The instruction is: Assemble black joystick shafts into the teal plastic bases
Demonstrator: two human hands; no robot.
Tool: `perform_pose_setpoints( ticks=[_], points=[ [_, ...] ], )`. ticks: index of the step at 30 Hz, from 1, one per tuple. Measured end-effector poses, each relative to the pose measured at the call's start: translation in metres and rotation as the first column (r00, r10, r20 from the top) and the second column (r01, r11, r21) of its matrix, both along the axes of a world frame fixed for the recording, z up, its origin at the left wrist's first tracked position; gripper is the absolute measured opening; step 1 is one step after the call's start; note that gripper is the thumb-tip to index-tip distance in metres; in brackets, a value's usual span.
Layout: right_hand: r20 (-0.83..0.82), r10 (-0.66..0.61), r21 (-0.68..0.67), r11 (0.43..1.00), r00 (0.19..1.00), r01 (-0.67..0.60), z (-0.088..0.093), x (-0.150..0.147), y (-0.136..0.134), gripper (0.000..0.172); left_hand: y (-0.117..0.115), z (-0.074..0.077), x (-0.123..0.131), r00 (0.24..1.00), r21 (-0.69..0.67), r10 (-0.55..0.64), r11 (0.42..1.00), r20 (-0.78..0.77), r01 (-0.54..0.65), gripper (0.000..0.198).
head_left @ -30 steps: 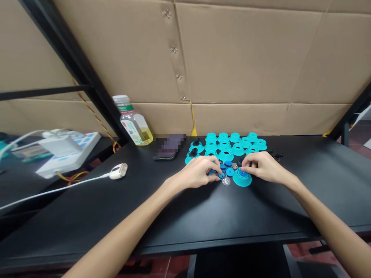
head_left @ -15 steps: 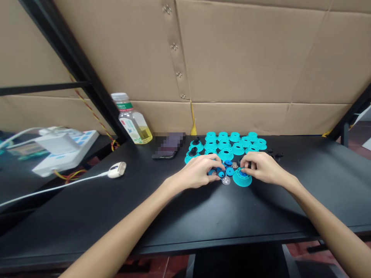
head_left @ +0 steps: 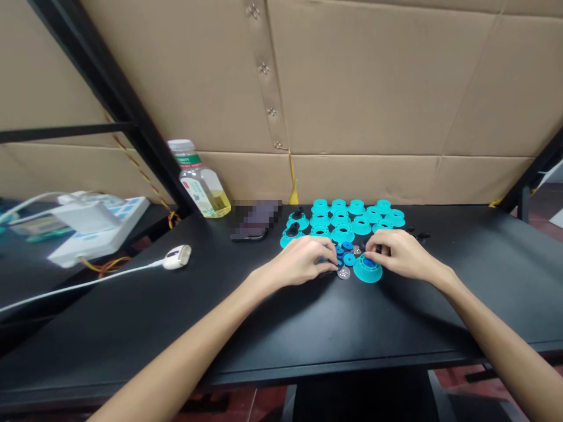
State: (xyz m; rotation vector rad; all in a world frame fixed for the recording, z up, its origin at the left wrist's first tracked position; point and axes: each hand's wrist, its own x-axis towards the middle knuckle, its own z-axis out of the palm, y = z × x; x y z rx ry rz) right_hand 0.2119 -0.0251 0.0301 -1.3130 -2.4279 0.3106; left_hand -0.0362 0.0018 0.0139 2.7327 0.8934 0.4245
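My left hand [head_left: 303,262] curls over a cluster of small blue plastic discs [head_left: 339,253], its fingertips hiding some of them. My right hand [head_left: 400,254] pinches at a small dark piece, mostly hidden by the fingers, just behind a turquoise bell-shaped plastic part with a blue centre [head_left: 368,269]. Between my hands lie a loose blue disc [head_left: 349,259] and a silver perforated disc [head_left: 343,272]. Several more turquoise bell-shaped parts [head_left: 343,233] stand in rows beyond my hands, some with black pieces on top [head_left: 298,215]. Whatever my fingers hold is hidden.
The black tabletop [head_left: 334,328] ends at a front edge below my forearms. A bottle of yellow liquid [head_left: 201,183] and a pixelated phone [head_left: 255,221] stand at the back left. A white corded device [head_left: 177,257] lies left, with a cardboard wall [head_left: 373,99] behind.
My right hand has shifted from above the blue centre to just behind the bell-shaped part. My left hand now covers more of the small blue discs.
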Motion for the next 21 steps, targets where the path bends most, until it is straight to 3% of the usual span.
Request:
perform_pose_setpoints(
  ticks=[6,11,15,19,21],
  points=[
    [-0.047,-0.014,0.025,1.000,0.999,0.015,0.001,0.001,0.000,0.021,0.001,0.000,0.001,0.994,0.015,0.009,1.000,0.112,-0.011,0.017],
    [-0.198,0.005,0.070,0.998,0.980,0.009,-0.001,-0.004,-0.001,0.022,-0.003,0.000,0.008,0.922,0.006,0.088,0.995,0.376,-0.097,0.017],
    [-0.317,0.062,0.093,0.995,0.946,-0.034,-0.003,-0.012,-0.003,0.022,-0.006,-0.004,0.017,0.829,-0.171,0.191,0.978,0.525,-0.117,0.018],
    [-0.375,0.055,0.059,0.998,0.925,-0.035,-0.003,-0.016,-0.005,0.021,-0.011,-0.007,0.024,0.767,-0.425,0.336,0.901,0.546,-0.092,0.025],
    [-0.407,0.033,0.008,0.999,0.913,-0.032,-0.002,-0.017,-0.006,0.021,-0.014,-0.006,0.027,0.754,-0.480,0.371,0.873,0.542,-0.084,0.026]
  ],
)
